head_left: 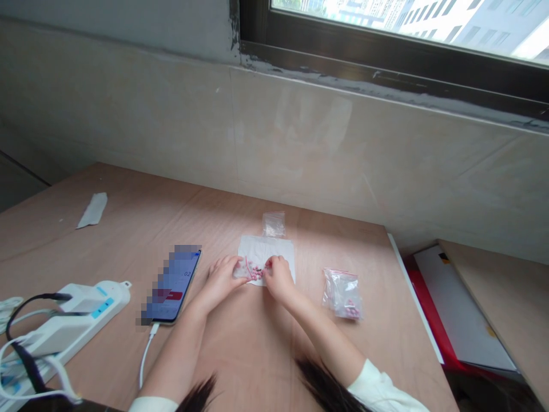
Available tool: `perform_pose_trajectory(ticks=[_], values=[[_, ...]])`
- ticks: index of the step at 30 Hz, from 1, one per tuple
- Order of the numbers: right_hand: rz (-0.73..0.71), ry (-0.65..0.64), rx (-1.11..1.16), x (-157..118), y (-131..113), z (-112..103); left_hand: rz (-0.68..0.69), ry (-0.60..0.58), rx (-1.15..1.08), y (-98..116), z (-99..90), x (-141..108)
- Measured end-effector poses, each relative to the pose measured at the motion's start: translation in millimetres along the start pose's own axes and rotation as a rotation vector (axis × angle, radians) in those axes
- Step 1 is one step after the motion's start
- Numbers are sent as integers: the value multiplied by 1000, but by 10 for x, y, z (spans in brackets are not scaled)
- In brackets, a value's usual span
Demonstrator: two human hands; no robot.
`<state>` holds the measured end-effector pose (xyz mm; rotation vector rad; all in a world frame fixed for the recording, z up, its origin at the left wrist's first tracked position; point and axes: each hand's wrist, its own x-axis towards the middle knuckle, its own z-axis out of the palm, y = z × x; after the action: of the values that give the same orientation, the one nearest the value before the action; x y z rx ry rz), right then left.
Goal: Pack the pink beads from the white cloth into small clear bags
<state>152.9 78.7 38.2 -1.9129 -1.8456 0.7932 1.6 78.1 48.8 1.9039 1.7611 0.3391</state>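
Small pink beads (256, 272) lie in a cluster on a white paper sheet (268, 246) on the wooden table. At their left, my left hand (225, 273) has its thumb and fingers around the edge of a clear plastic bag beside the beads. My right hand (278, 276) is at the right side of the cluster, fingertips pinched together; what they hold is too small to make out. A clear zip bag (273, 224) lies just behind the paper. More clear bags (344, 293), with pink beads inside, lie to the right.
A phone (178, 286) with a white cable lies left of my left arm. A white power strip (92, 312) with plugs and cords is at the lower left. A paper scrap (93, 210) lies at the far left. Behind the table (141, 200) stands a wall below a window.
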Motion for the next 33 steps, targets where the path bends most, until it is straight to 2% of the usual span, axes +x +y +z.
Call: perform_pose_trajectory(ticks=[3, 9, 17, 21, 25, 29, 33], values=[[-29, -27, -39, -13, 66, 20, 14, 4, -13, -28, 13, -7], [-123, -1, -34, -23, 103, 59, 41, 16, -32, -53, 10, -55], [-168, 51, 95, -27, 225, 62, 35, 4, -35, -18, -34, -97], [-111, 86, 271, 12, 97, 27, 40, 4, -38, -5, 0, -82], [-147, 77, 422, -17, -62, 8, 26, 18, -38, 18, 12, -65], [-131, 168, 290, -145, -35, 43, 24, 21, -59, 12, -40, -63], [-161, 81, 121, -269, 34, 138, 30, 26, -81, -17, -63, -71]])
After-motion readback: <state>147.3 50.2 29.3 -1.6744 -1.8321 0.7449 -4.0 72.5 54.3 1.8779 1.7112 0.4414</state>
